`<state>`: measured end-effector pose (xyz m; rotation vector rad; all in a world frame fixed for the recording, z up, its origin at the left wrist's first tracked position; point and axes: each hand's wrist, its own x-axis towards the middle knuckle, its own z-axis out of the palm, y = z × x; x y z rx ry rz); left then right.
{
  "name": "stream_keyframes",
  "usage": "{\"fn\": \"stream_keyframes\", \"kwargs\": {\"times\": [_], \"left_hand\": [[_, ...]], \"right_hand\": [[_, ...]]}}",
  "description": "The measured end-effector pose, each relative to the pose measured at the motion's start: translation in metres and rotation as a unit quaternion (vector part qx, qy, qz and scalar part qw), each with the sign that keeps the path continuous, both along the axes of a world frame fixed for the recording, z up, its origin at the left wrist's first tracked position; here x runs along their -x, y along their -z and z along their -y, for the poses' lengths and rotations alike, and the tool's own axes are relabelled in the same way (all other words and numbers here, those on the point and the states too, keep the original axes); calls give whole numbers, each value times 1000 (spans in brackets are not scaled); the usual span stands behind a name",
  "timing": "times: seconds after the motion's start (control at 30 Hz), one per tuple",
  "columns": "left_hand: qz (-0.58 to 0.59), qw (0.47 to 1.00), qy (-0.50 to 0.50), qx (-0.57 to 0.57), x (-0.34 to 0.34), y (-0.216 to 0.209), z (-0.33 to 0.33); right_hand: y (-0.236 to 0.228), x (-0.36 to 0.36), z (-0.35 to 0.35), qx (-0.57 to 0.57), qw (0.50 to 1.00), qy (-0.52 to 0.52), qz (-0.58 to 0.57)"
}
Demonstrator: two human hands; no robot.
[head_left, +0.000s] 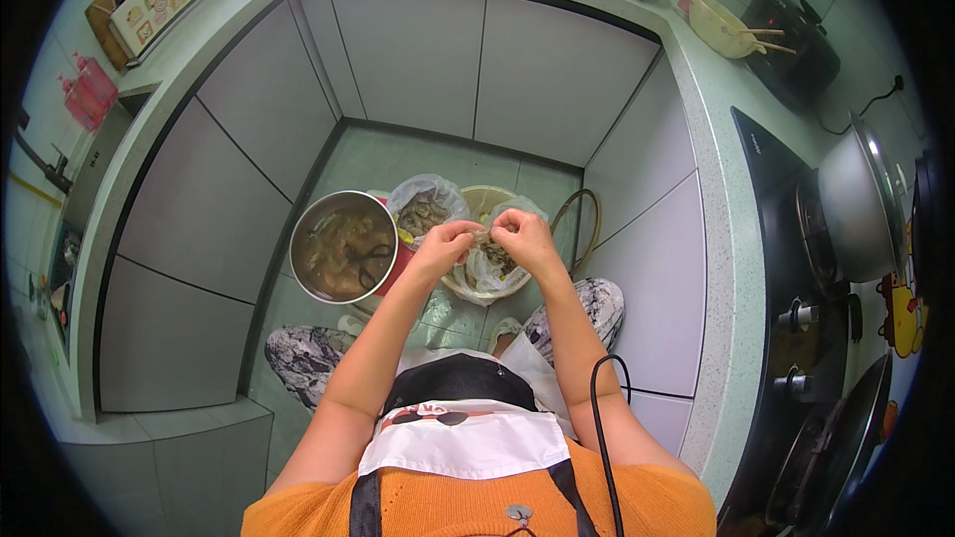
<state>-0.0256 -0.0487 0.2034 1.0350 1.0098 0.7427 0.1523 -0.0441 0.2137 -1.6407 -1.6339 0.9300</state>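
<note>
My left hand [450, 246] and my right hand [527, 239] meet over a cream bin. Thumbs and fingers of both are pinched on a small, greyish, translucent piece that looks like a shrimp [483, 236], mostly covered by the fingertips. Below them, the bin [472, 199] has a clear plastic liner with greyish scraps [497, 259] in it. Beyond my left hand, an open plastic bag [430, 185] holds a heap of grey shrimp-like pieces [423, 213]. Left of my forearm, a round metal pot [296, 244] contains murky water, brownish pieces and black-handled scissors [374, 264].
Something red [400, 261] shows under the pot's right side. Pale cabinets [408, 55] close in the floor space on several sides. A hose [598, 224] curves beside the bin. The right counter bears a black stove [771, 338]. A black cable [597, 408] hangs by my right arm.
</note>
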Motion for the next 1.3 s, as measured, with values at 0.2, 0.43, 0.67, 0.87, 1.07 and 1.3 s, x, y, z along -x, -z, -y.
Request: {"fn": "stream_keyframes", "kwargs": {"times": [0.2,0.43,0.67,0.87,1.07,1.3], "left_hand": [[41,998,-11,35,3,-4,1],[74,994,-35,65,10,0,0],[76,994,-42,61,11,1,0],[72,995,-37,53,14,2,-1],[58,997,-26,48,12,5,-1],[51,997,-29,59,13,4,-1]], "right_hand": [[2,-3,0,-19,1000,9,-10],[12,-12,-2,1,998,25,-62],[17,-15,-3,-10,997,-6,-82],[-6,-3,4,-3,998,-59,-13],[2,3,1,-30,998,-51,-2],[8,-4,1,11,992,-58,-111]]}}
